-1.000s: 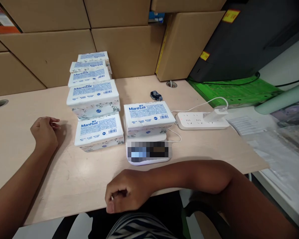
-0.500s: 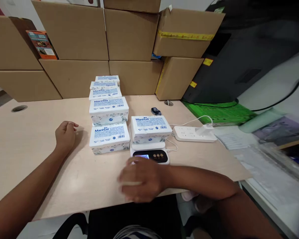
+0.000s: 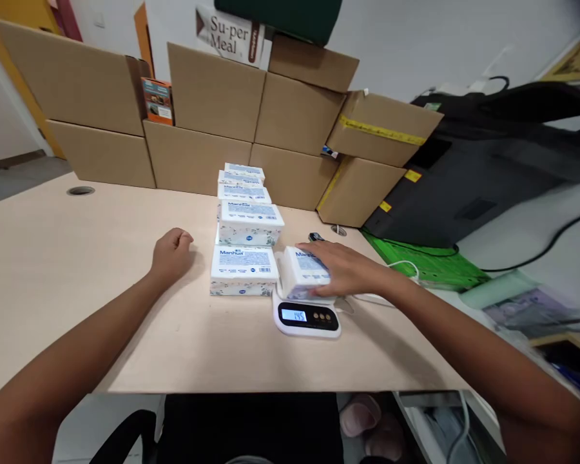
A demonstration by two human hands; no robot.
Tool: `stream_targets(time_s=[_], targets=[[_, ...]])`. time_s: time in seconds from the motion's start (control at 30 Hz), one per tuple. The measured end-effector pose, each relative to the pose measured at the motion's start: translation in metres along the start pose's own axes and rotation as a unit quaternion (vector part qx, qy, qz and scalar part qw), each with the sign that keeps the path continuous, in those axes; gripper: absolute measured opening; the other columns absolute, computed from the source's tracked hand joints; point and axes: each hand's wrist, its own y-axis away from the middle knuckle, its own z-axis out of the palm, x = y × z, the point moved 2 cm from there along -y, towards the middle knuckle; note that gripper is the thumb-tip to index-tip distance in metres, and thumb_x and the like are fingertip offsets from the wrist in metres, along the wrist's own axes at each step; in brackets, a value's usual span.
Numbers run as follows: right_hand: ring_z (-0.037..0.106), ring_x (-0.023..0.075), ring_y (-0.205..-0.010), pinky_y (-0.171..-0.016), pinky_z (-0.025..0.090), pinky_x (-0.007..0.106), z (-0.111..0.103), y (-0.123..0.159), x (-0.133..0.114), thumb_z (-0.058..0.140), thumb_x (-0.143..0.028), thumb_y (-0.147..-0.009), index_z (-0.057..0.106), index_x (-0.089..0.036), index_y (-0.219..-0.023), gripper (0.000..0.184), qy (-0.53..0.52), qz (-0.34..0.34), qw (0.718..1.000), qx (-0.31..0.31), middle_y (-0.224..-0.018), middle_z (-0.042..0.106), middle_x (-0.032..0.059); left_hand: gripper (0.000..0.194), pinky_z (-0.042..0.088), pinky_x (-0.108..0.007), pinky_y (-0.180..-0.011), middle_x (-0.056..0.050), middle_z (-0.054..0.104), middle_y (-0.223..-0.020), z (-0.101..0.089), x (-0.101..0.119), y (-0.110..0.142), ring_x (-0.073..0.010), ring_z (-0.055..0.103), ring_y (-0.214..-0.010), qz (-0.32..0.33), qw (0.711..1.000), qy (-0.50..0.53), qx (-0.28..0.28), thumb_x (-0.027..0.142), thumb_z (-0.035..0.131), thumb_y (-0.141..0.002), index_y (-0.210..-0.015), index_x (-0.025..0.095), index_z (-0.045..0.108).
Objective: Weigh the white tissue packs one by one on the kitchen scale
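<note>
My right hand [image 3: 350, 267] is wrapped over a white tissue pack [image 3: 300, 274] with blue "Manhua" print, thumb at its near side and fingers across the far top. The pack is on a small white digital scale [image 3: 307, 327], whose lit display reads what looks like 145. My left hand [image 3: 171, 258] rests on the table as a loose fist, with nothing visible in it. Between the hands stands a row of similar tissue packs; the nearest pack [image 3: 244, 270] is beside the scale, and several others, such as this pack [image 3: 250, 222], run back behind it.
Cardboard boxes [image 3: 198, 154] are stacked along the table's back edge. A small black object [image 3: 316, 237] lies behind the scale. A power strip, mostly hidden by my right arm, and a green mat [image 3: 430, 261] are at the right, beside a large dark case [image 3: 464, 180].
My right hand has moved from in front of the scale up onto the tissue pack and gripped it. The pack looks slightly turned. My left hand stays a fist; the view has shifted.
</note>
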Motion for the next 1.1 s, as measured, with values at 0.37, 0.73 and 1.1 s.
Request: stream_targets(time_s=[0.37, 0.73, 1.1], targets=[[0.059, 0.0428, -0.148, -0.121, 0.052, 0.060, -0.054, -0.065, -0.083, 0.091, -0.056, -0.081, 0.045, -0.026, -0.171, 0.106, -0.008, -0.127, 0.989, 0.077, -0.164, 0.061, 0.0162, 0.023, 0.044, -0.037, -0.077, -0.004, 0.067, -0.080, 0.000, -0.001, 0.003, -0.0251, 0.061, -0.081, -0.002, 1.000, 0.016, -0.008, 0.031, 0.049, -0.095, -0.078, 0.024, 0.064], [0.073, 0.0364, -0.128, -0.102, 0.061, 0.056, -0.013, -0.090, -0.098, 0.070, -0.033, -0.102, 0.068, -0.022, -0.146, 0.045, 0.090, -0.207, 0.968, 0.111, -0.144, 0.075, 0.0182, 0.025, 0.047, -0.039, -0.080, -0.006, 0.071, -0.089, 0.004, -0.003, 0.009, -0.0261, 0.065, -0.088, -0.001, 0.999, 0.037, -0.017, 0.034, 0.047, -0.097, -0.080, 0.025, 0.063], [0.045, 0.0291, -0.167, -0.136, 0.035, 0.063, 0.035, -0.095, -0.001, 0.043, -0.086, -0.096, 0.039, -0.035, -0.170, 0.090, -0.497, 0.073, 0.761, 0.410, -0.177, 0.049, 0.0126, 0.063, 0.048, -0.051, -0.127, -0.012, 0.043, -0.180, 0.025, 0.010, 0.039, -0.0328, 0.047, -0.162, -0.067, 0.960, 0.260, -0.078, 0.068, 0.030, -0.111, -0.157, 0.031, 0.053]])
